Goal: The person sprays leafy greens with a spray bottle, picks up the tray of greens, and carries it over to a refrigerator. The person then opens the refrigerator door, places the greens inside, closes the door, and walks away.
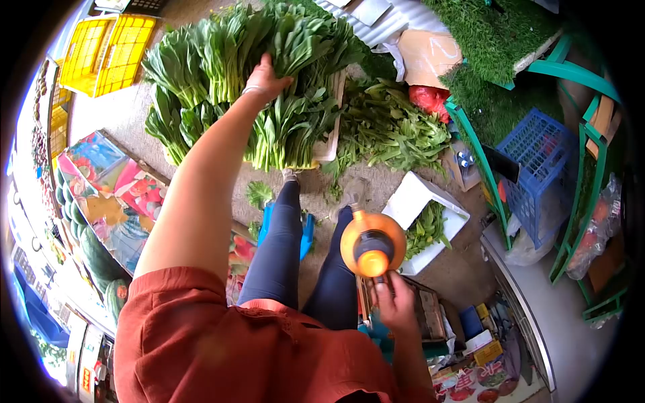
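My left hand (267, 80) reaches out over a big stack of leafy greens (218, 57) bundled in rows. Its thumb and a finger are stretched apart against the leaves; other fingers are partly hidden among them. Low on the right, my right hand (395, 303) is wrapped round the handle of an orange spray bottle (396, 235) with a dark collar. The bottle points forward, away from my body, apart from the greens. Loose, trimmed leaves (396, 131) lie heaped on the floor right of the stack.
A white foam box (406, 191) with leaves stands near my right foot. Yellow crates (124, 54) sit at the far left, and a blue crate (537, 168) leans among green metal frames (480, 168) at right. Watermelons (101, 258) lie by a floral-patterned board (111, 195).
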### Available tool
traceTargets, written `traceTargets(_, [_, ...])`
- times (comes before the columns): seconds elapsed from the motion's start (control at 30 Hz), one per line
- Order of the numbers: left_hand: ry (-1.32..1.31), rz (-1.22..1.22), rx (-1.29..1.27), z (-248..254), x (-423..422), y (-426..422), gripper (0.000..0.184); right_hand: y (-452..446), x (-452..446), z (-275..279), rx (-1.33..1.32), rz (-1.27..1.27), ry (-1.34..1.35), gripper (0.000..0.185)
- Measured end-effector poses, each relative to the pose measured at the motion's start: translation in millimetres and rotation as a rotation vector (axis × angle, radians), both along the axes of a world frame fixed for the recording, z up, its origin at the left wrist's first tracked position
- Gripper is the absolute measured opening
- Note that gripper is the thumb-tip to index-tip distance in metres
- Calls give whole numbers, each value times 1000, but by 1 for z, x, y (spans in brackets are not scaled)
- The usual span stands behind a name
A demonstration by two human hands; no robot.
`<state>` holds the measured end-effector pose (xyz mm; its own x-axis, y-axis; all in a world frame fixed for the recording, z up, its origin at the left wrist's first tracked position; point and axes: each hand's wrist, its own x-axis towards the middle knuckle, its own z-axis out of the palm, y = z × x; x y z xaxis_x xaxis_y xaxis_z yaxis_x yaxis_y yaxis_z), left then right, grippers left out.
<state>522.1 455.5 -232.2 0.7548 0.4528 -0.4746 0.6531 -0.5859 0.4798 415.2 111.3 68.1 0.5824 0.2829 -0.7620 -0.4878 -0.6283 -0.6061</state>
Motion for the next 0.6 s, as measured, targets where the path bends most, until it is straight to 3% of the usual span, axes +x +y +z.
traceTargets(0.03, [33, 26, 39, 0, -2, -9, 85, -4, 0, -2, 21, 238, -127, 15])
traceTargets(0.13, [-282, 212, 108, 16, -20, -37, 75, -10, -9, -10, -17, 25, 52, 15])
traceTargets(0.2, [-444, 207, 233, 27, -56, -49, 63, -13, -13, -17, -17, 171, 30, 15])
traceTargets(0.27, [-321, 235, 334, 42, -104, -68, 61, -14, -17, -21, -42, 313, 1, 17])
traceTargets(0.37, [-92, 439, 298, 36, -175, -107, 73, -16, -19, -30, -29, -17, 108, 21])
traceTargets(0.4, [-46, 626, 171, 11, -199, -117, 76, -20, -19, -32, -61, 34, 185, 16])
traceTargets(0.43, [1, 813, 41, -11, -217, -126, 79, -29, -28, -40, -13, 165, 96, 17])
traceTargets(0.5, [36, 1751, -972, -29, -221, -131, 91, -31, -36, -41, -44, 255, 67, 16])
traceTargets(0.53, [-4, 1877, -1232, -9, -206, -132, 96, -34, -36, -39, -85, 167, 157, 15])
traceTargets(0.6, [-163, 1876, -1455, -31, -206, -131, 94, -43, -36, -39, -140, 51, 286, 14])
